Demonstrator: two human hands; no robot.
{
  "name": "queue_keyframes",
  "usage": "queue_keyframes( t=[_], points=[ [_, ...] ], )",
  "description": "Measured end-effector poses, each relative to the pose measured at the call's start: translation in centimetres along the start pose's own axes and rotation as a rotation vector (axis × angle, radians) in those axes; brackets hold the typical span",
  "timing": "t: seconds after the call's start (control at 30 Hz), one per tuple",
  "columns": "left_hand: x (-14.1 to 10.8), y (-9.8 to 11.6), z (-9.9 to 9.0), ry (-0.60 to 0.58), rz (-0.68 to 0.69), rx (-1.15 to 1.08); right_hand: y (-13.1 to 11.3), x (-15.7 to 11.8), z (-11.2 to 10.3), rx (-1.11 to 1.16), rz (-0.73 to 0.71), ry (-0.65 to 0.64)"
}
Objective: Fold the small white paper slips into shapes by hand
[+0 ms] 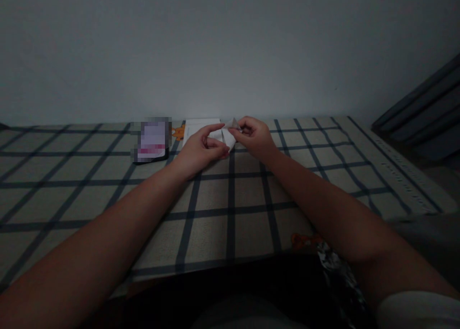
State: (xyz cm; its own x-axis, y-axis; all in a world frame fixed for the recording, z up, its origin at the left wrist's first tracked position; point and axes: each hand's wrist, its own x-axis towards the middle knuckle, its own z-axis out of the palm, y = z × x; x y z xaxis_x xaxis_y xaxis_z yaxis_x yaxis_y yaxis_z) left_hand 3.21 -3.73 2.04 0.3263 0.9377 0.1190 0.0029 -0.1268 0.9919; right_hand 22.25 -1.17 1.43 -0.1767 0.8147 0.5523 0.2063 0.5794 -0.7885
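A small piece of folded white paper is held between my two hands, just above the checked tablecloth. My left hand pinches its left side, thumb below and forefinger above. On the right, my right hand grips the upper right part between thumb and curled fingers. A pointed flap of the paper sticks up between the hands. White sheets lie flat on the cloth behind my left hand, partly hidden by it.
A phone with a blurred-out screen sits left of my hands. The checked tablecloth covers the table, which meets a plain wall at the back. Dark folded fabric is at the far right.
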Motion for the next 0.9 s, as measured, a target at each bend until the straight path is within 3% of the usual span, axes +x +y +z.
queue_keyframes(
  t=[0.9],
  points=[
    [0.15,-0.36,-0.02,-0.033,-0.005,-0.047,0.51,0.12,-0.06,0.032,-0.065,0.001]
  ],
)
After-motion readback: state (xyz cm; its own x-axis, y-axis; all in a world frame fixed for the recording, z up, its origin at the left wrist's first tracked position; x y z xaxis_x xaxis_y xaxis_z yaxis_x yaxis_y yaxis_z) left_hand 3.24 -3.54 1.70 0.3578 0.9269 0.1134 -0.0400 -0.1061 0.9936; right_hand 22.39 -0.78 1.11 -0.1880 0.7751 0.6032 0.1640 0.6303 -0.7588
